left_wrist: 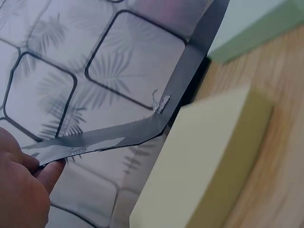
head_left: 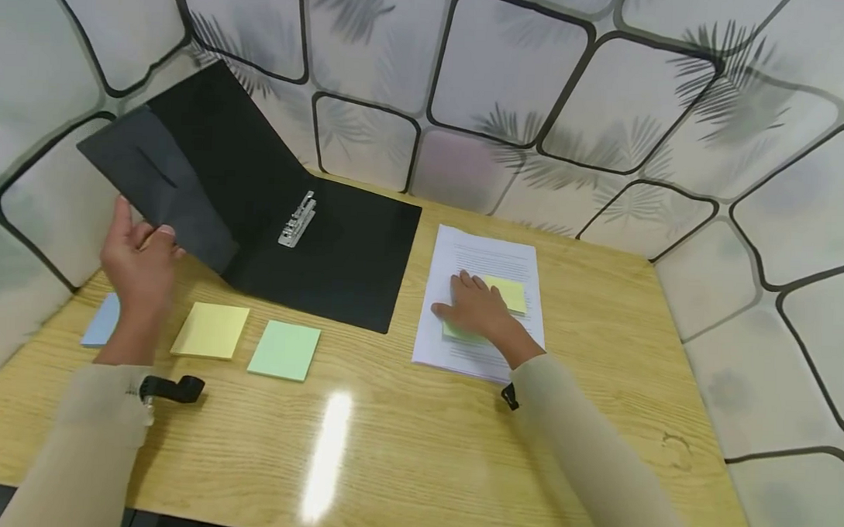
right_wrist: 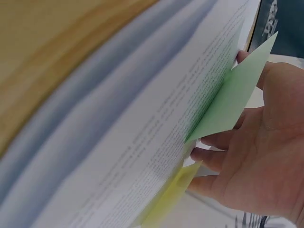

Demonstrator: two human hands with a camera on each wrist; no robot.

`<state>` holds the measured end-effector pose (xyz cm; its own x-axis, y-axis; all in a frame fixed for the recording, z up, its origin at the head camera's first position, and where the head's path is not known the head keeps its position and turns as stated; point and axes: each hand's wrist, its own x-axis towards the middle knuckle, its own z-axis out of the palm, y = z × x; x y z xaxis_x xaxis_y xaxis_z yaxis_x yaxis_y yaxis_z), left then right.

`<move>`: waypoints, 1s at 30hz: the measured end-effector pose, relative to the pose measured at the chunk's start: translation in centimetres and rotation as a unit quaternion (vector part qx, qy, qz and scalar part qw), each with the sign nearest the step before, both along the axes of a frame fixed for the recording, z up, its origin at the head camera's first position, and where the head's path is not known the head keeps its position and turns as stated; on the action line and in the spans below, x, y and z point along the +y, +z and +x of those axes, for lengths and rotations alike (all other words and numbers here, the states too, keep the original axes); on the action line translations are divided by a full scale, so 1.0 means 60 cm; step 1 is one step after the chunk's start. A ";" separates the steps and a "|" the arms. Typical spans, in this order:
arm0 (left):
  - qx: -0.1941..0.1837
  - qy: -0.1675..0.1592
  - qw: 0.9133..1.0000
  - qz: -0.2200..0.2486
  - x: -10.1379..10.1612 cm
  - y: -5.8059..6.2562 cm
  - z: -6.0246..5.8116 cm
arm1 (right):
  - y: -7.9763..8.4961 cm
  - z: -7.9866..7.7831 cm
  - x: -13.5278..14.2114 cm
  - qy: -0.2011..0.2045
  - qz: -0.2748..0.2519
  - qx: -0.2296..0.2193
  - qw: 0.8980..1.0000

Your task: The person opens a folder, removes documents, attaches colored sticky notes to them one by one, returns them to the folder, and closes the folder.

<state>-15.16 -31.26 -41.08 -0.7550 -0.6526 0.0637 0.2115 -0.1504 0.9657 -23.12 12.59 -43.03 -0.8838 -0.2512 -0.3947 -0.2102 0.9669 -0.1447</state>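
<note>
A black clip folder [head_left: 352, 253] lies spread on the table, its left cover raised at a slant and its metal clip [head_left: 298, 222] bare. My left hand [head_left: 143, 265] pinches the lower edge of that cover between thumb and fingers. To the right lies a stack of printed sheets [head_left: 436, 349] bearing a green sticky note [head_left: 461, 334] and a yellow sticky note [head_left: 508, 294]. With fingers extended, my right hand [head_left: 478, 308] rests on the stack over these notes. In the right wrist view the green note [right_wrist: 232, 99] sticks up from the page beside the fingers.
Before the folder stand a blue sticky-note pad [head_left: 101, 322], partly behind the left wrist, a yellow pad [head_left: 210, 330] and a green pad [head_left: 284, 349]. A patterned wall [head_left: 512, 73] borders the wooden table [head_left: 601, 332] at the back and sides.
</note>
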 end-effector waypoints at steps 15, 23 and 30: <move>0.008 -0.060 0.998 0.003 0.118 -0.007 0.037 | 0.005 0.035 0.116 -0.027 0.006 0.011 1.000; 0.021 -0.116 0.993 -0.019 0.196 -0.008 0.057 | 0.015 0.047 0.189 -0.036 0.004 0.017 0.999; 0.054 -0.140 0.988 -0.044 0.244 -0.010 0.069 | 0.018 0.056 0.218 -0.019 -0.001 0.060 0.998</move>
